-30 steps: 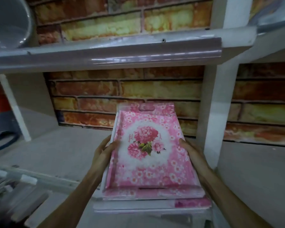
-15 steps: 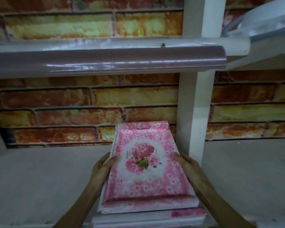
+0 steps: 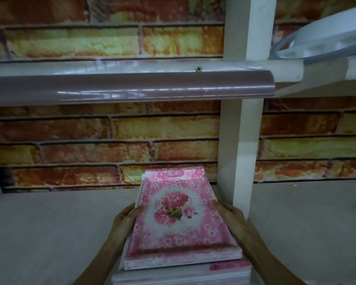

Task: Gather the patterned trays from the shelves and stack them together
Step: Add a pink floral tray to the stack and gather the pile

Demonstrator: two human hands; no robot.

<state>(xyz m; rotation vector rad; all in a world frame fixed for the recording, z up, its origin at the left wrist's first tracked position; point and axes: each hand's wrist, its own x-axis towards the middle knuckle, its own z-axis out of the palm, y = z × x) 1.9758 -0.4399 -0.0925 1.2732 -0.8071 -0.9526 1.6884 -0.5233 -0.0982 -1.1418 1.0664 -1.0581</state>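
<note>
A: What's behind? 
B: Brick-pattern wall (image 3: 111, 145), red, orange and yellow, running the full width at the far side.

A: Shelving? 
B: White upright post (image 3: 243, 140) right of centre. Upper shelf (image 3: 132, 67) crosses it, with a glossy mauve edge strip (image 3: 132, 89) along the near lip and one screw (image 3: 198, 69) on top near the post.

A: Anything on the upper shelf? 
B: Grey round rim of a basin (image 3: 321, 42), top right, partly cut off.

A: Lower level? 
B: Pale grey lower shelf (image 3: 49, 233) either side of the post.
</note>
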